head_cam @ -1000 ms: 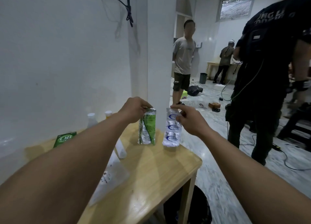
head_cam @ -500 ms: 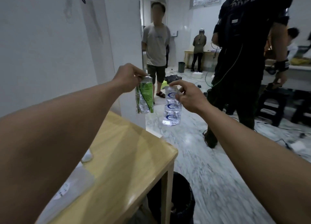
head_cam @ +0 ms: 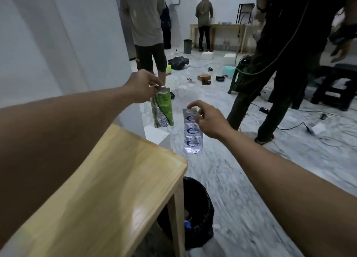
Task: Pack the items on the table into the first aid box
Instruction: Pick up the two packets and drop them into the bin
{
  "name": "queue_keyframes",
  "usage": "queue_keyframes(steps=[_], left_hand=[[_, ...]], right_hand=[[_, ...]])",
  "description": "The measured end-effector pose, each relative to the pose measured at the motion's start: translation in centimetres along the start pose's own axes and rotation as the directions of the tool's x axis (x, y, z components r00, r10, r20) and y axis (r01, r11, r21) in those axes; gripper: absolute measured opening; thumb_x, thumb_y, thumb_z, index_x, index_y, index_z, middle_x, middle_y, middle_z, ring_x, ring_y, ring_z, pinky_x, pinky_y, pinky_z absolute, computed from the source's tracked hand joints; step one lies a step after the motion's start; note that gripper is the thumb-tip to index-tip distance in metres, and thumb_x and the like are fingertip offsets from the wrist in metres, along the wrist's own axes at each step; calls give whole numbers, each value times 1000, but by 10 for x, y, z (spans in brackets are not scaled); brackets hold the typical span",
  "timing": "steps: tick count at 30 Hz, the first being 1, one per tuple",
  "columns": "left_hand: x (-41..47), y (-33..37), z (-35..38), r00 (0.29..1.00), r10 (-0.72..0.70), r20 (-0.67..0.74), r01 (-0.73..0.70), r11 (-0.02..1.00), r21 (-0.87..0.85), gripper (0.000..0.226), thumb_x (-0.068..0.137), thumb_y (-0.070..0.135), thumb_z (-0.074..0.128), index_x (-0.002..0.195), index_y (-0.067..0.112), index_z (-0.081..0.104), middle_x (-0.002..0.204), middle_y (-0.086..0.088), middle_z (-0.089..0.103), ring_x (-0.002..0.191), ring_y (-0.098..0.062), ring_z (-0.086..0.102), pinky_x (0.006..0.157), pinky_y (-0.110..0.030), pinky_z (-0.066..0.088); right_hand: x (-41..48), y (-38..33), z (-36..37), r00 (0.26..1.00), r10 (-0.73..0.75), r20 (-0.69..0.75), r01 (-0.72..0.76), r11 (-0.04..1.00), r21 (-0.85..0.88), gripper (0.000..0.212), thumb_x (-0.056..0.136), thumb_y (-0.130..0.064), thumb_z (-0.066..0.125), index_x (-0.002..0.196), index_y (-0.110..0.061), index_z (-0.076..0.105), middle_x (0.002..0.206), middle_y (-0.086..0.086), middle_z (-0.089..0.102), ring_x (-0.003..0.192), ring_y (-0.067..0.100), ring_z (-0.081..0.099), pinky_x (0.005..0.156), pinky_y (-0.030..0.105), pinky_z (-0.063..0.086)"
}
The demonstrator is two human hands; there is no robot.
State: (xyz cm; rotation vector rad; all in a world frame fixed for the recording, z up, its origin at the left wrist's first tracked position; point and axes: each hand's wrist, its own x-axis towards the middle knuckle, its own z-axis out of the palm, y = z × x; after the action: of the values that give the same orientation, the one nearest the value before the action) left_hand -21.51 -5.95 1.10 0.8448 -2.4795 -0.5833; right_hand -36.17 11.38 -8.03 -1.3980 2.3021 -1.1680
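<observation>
Left hand (head_cam: 142, 86) pinches green strip (head_cam: 162, 107), right hand (head_cam: 210, 121) blue strip (head_cam: 192, 131), by tops; both hang vertical beyond table (head_cam: 116, 179); first aid box unseen.

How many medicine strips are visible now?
2. The green-and-silver strip hangs from the left hand, the blue-printed strip from the right hand. Others may be hidden.

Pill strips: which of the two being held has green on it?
The green strip, pinched by the left hand, carries a broad green band. The blue strip, in the right hand, shows only blue logos on silver.
</observation>
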Motion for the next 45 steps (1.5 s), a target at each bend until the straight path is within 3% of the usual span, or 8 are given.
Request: queue_keyframes(steps=[3,9,18,23,27,31,39,45], left_hand=[[11,-9,23,995,-49,91,47,998,30,23,90,4,66,109,13,74,110,-7,69,79,-19,63,70,-28,55],[26,-20,63,950,-95,299,53,988,145,19,87,5,69,102,17,73,106,-11,68,87,-32,68,78,-45,61],[35,-22,102,853,-142,502,8,966,259,18,89,5,63,86,23,65,104,-10,64,94,-30,65,68,-35,59],[32,-19,119,794,-164,585,-5,961,277,15,89,4,65,102,11,67,101,-8,63,91,-26,65,79,-42,59],[30,-18,126,743,-211,635,51,964,262,11,88,6,67,96,14,68,102,-11,71,83,-16,68,72,-37,60],[26,-12,127,687,-245,684,91,963,253,19,83,4,74,97,14,69,100,-9,73,94,-19,70,69,-33,59],[17,-14,98,809,-228,541,31,937,347,15,87,22,72,102,17,73,96,-4,68,94,-21,66,72,-35,56],[-15,-9,37,914,-168,369,-78,821,565,42,95,45,55,126,18,64,126,-7,61,113,-29,56,95,-39,49]], right_hand=[[-2,28,19,999,47,21,-47,999,-17,49,87,5,48,115,-34,58,89,8,65,77,28,60,52,32,43],[-12,78,54,986,135,96,-128,989,-74,55,79,7,45,113,-36,55,85,7,65,75,29,57,57,36,43],[-38,129,108,942,239,235,-216,969,-119,56,82,4,47,120,-36,53,89,7,65,79,31,59,61,41,48],[-45,143,116,897,312,313,-298,950,-92,54,86,-5,53,132,-34,52,108,1,64,94,22,60,73,33,49],[-34,138,103,909,320,266,-314,947,-68,56,84,-4,45,135,-26,51,117,4,58,95,24,57,68,31,43],[-18,125,81,936,306,176,-305,952,-36,53,83,-7,45,133,-24,53,118,4,58,95,23,57,67,30,44],[7,72,49,982,185,41,-181,979,-89,46,91,-15,45,135,-21,53,127,5,60,96,19,57,71,30,44],[9,4,23,995,47,88,-25,971,-236,47,99,-32,45,144,-17,44,141,10,53,123,29,52,91,39,46]])
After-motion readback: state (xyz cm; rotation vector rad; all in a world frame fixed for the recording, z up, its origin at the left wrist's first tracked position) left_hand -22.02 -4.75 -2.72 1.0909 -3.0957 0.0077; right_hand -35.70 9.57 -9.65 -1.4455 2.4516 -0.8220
